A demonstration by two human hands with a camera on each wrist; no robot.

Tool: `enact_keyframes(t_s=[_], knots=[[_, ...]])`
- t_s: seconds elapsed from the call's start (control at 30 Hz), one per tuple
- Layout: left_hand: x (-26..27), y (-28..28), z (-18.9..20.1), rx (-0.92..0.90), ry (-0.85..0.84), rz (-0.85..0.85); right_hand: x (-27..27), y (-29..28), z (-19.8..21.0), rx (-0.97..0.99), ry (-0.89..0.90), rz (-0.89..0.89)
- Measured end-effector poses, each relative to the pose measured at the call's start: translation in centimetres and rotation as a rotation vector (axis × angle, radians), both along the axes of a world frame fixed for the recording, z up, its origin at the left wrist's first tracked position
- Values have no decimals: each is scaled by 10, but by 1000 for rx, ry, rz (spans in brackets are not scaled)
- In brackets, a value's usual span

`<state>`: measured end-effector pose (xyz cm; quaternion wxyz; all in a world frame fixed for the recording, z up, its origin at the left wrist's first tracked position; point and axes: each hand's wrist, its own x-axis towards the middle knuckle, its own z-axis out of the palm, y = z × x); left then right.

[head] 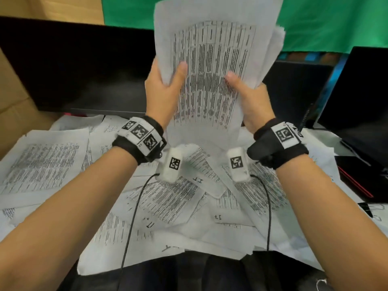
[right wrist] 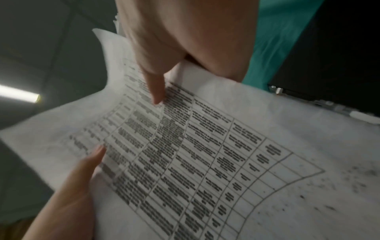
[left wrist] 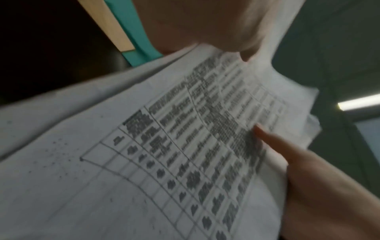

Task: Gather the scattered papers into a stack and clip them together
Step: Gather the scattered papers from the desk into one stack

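I hold a stack of printed white papers (head: pixel 212 66) upright above the desk, its bottom edge hanging near my wrists. My left hand (head: pixel 165 85) grips the stack's left edge, thumb across the front sheet. My right hand (head: pixel 249 95) grips the right edge, thumb on the printed table. The same papers (left wrist: pixel 164 146) fill the left wrist view, and the papers (right wrist: pixel 205 154) fill the right wrist view, each showing a thumb on the front. Several loose sheets (head: pixel 168 202) lie scattered and overlapping on the desk below. A black binder clip (head: pixel 366 208) lies at the right edge of the sheets.
A dark monitor (head: pixel 73 66) stands behind the papers at left, and a laptop (head: pixel 357 91) sits at the right. A black notebook with a red edge (head: pixel 357 177) lies on the right. Cardboard (head: pixel 12 101) stands at the far left. Cables (head: pixel 134 217) trail from my wrists.
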<state>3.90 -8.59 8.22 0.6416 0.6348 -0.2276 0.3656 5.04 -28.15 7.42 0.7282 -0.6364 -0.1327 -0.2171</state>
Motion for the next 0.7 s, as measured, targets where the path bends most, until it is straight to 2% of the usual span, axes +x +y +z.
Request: enact_keyframes(t_s=[0.07, 0.17, 0.23, 0.3, 0.4, 0.47, 0.53, 0.6, 0.63, 0.67, 0.7], knots=[[5, 13, -19, 119, 166, 8, -3, -5, -21, -96, 145, 38], [10, 27, -78, 447, 632, -78, -14, -11, -76, -236, 459, 71], [16, 27, -108, 550, 788, -113, -17, -4, -96, -213, 492, 65], [17, 18, -111, 388, 735, -76, -18, 10, -90, -86, 412, 35], [16, 2, -91, 58, 458, -31, -14, 22, -63, 58, 264, -61], [14, 2, -80, -12, 373, -28, -5, 16, -63, 90, 244, -76], [16, 13, -91, 91, 513, -25, 1, 5, -84, 61, 392, -30], [24, 26, -120, 377, 820, -47, 1, -4, -119, -63, 603, 117], [24, 31, -133, 482, 942, -80, -2, -3, -131, -115, 653, 171], [25, 33, -142, 512, 997, -75, -5, -1, -138, -139, 657, 163], [24, 31, -147, 448, 971, -33, -7, 3, -139, -129, 641, 109]])
